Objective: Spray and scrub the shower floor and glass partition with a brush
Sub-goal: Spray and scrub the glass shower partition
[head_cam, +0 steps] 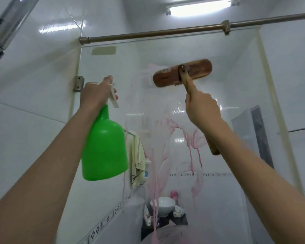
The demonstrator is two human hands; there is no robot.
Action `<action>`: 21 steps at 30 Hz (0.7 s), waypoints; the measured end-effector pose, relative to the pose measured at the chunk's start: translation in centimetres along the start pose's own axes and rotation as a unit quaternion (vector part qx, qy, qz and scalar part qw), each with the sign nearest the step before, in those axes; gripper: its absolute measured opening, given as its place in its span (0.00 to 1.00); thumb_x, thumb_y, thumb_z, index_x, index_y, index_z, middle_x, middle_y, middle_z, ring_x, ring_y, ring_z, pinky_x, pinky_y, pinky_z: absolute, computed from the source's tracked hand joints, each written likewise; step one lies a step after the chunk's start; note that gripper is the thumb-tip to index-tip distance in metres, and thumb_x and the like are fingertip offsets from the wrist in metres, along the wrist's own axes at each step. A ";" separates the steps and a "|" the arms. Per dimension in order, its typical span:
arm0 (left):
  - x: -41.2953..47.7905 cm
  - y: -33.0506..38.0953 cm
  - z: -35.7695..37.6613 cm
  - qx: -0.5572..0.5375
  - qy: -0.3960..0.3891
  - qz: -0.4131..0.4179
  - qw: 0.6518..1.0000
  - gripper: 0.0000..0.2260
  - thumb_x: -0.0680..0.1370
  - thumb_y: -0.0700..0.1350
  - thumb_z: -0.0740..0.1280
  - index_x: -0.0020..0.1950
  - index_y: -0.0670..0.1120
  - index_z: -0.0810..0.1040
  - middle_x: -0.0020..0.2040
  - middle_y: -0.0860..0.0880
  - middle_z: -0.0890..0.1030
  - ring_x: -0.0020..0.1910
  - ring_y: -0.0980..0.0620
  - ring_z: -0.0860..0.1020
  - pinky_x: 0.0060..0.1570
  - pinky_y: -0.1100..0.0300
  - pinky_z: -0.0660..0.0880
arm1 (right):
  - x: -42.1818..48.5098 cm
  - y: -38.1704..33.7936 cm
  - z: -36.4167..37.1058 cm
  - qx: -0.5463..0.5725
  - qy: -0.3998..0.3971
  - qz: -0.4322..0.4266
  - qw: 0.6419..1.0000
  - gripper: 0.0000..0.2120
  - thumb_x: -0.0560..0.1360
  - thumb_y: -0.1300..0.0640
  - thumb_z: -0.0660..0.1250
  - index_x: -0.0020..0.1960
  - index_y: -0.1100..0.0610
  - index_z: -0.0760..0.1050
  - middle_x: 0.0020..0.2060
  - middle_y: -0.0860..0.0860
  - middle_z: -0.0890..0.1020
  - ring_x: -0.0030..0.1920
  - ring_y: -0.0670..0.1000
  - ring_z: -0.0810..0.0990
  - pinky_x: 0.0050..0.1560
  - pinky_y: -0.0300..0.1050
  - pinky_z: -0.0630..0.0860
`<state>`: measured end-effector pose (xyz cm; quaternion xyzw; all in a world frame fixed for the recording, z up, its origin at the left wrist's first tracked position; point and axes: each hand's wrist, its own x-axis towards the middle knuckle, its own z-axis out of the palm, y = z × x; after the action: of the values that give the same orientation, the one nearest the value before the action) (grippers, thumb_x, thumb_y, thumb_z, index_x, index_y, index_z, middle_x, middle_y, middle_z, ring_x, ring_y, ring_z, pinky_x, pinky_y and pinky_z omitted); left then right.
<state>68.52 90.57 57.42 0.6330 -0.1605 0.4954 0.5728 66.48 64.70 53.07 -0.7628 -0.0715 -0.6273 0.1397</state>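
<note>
The glass partition (165, 106) is standing ahead, pink liquid (190, 148) running down it; the green spray bottle (104, 147) is hanging raised in the left hand (95, 95), fingers curling round its neck; the right hand (202, 110) is gripping the brush (182, 73), pressing its head high against the glass.

Wooden brush (182, 73) pressed high on pink-streaked glass partition (165, 106), green spray bottle (104, 143) raised

One head-worn wide-angle view, tilted upward, facing the glass partition (130, 55) from close in; ceiling light (199, 8) at top edge, wall tiles (33, 103) fill the left.
</note>
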 end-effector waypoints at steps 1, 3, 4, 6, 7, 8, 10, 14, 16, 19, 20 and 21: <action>-0.3 -0.3 -0.4 -0.010 -0.002 -0.011 1.000 0.18 0.82 0.56 0.63 0.50 0.43 0.84 0.38 0.51 0.84 0.33 0.55 0.83 0.38 0.62 0.78 | 3.1 -1.0 -0.1 -0.004 0.002 0.003 1.000 0.30 0.82 0.59 0.51 0.78 0.41 0.43 0.37 0.56 0.76 0.28 0.51 0.67 0.32 0.45 0.64; -1.2 -0.7 -1.3 -0.023 -0.008 -0.037 0.999 0.18 0.83 0.56 0.63 0.47 0.43 0.82 0.39 0.47 0.83 0.21 0.60 0.77 0.25 0.68 0.73 | 6.7 -2.1 -0.5 -0.017 -0.015 0.001 1.000 0.28 0.82 0.60 0.51 0.78 0.44 0.47 0.43 0.58 0.78 0.31 0.52 0.69 0.34 0.46 0.65; -1.6 -0.8 -1.8 -0.028 -0.008 -0.042 0.999 0.18 0.83 0.56 0.63 0.46 0.43 0.81 0.39 0.46 0.83 0.19 0.61 0.74 0.23 0.68 0.72 | 6.5 -2.2 -0.3 -0.023 -0.023 0.013 0.999 0.28 0.82 0.60 0.51 0.78 0.44 0.47 0.44 0.59 0.78 0.34 0.53 0.70 0.36 0.46 0.66; -2.3 -0.8 -2.7 -0.032 -0.005 -0.040 0.999 0.18 0.82 0.57 0.64 0.47 0.43 0.81 0.40 0.46 0.84 0.18 0.60 0.73 0.25 0.64 0.73 | 2.6 -1.8 0.2 -0.018 -0.041 0.034 0.998 0.30 0.81 0.60 0.52 0.78 0.41 0.45 0.41 0.58 0.77 0.34 0.55 0.71 0.36 0.48 0.66; -2.7 -0.8 -3.1 -0.036 -0.004 -0.036 0.999 0.18 0.82 0.57 0.64 0.47 0.43 0.82 0.40 0.46 0.84 0.18 0.60 0.73 0.26 0.63 0.73 | -0.3 -1.6 0.8 -0.006 -0.040 0.032 0.999 0.32 0.81 0.61 0.52 0.77 0.40 0.42 0.37 0.56 0.76 0.32 0.55 0.71 0.34 0.47 0.66; -3.0 -0.7 -3.4 -0.042 -0.004 -0.033 0.999 0.18 0.82 0.57 0.65 0.47 0.43 0.82 0.40 0.46 0.84 0.18 0.60 0.72 0.26 0.63 0.72 | -2.7 -1.8 1.3 0.004 -0.044 0.029 0.999 0.34 0.81 0.61 0.53 0.77 0.39 0.40 0.33 0.55 0.74 0.29 0.54 0.71 0.31 0.46 0.65; -3.6 -0.6 -3.9 -0.045 -0.007 -0.030 0.999 0.17 0.82 0.56 0.65 0.47 0.43 0.82 0.39 0.46 0.84 0.18 0.60 0.72 0.26 0.63 0.72 | -1.5 -3.4 1.5 -0.018 -0.044 0.012 0.999 0.34 0.81 0.61 0.53 0.77 0.40 0.39 0.36 0.54 0.76 0.31 0.53 0.71 0.32 0.47 0.65; -4.7 -0.4 -4.3 -0.050 -0.002 -0.033 0.998 0.17 0.81 0.57 0.66 0.47 0.44 0.82 0.40 0.45 0.85 0.18 0.60 0.72 0.26 0.62 0.72 | 9.8 -7.4 0.5 -0.009 -0.038 -0.019 0.999 0.29 0.81 0.59 0.50 0.78 0.43 0.46 0.57 0.60 0.76 0.46 0.58 0.77 0.41 0.50 0.72; -5.0 -0.4 -5.0 -0.057 0.012 -0.037 0.998 0.16 0.81 0.57 0.67 0.46 0.45 0.82 0.41 0.45 0.85 0.18 0.59 0.72 0.26 0.61 0.72 | 10.0 -7.5 0.7 -0.011 -0.050 -0.019 0.999 0.29 0.81 0.59 0.50 0.78 0.42 0.46 0.56 0.60 0.76 0.45 0.57 0.78 0.41 0.50 0.74; -5.8 -0.2 -6.2 -0.067 0.032 -0.037 0.997 0.15 0.81 0.56 0.67 0.47 0.45 0.83 0.41 0.45 0.85 0.18 0.59 0.71 0.25 0.62 0.72 | 0.3 -5.6 2.7 0.005 -0.054 0.007 0.998 0.34 0.81 0.60 0.53 0.77 0.39 0.39 0.35 0.55 0.76 0.29 0.52 0.72 0.32 0.48 0.68; -6.1 -0.2 -6.6 -0.074 0.035 -0.038 0.996 0.15 0.81 0.56 0.67 0.48 0.45 0.83 0.40 0.45 0.85 0.17 0.58 0.71 0.24 0.63 0.71 | -2.9 -5.6 3.2 0.017 -0.067 0.008 0.998 0.35 0.81 0.60 0.53 0.76 0.38 0.37 0.31 0.54 0.73 0.27 0.52 0.71 0.30 0.47 0.66; -6.5 -0.3 -6.8 -0.080 0.038 -0.040 0.995 0.16 0.81 0.56 0.67 0.48 0.44 0.83 0.40 0.45 0.85 0.17 0.58 0.70 0.23 0.63 0.71 | -3.9 -5.8 3.4 0.012 -0.075 -0.003 0.997 0.36 0.81 0.60 0.53 0.76 0.38 0.35 0.29 0.53 0.72 0.27 0.52 0.71 0.29 0.46 0.66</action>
<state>62.74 94.25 51.02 0.5721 -0.1523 0.4809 0.6467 67.22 71.54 49.37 -0.8059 -0.0915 -0.5675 0.1418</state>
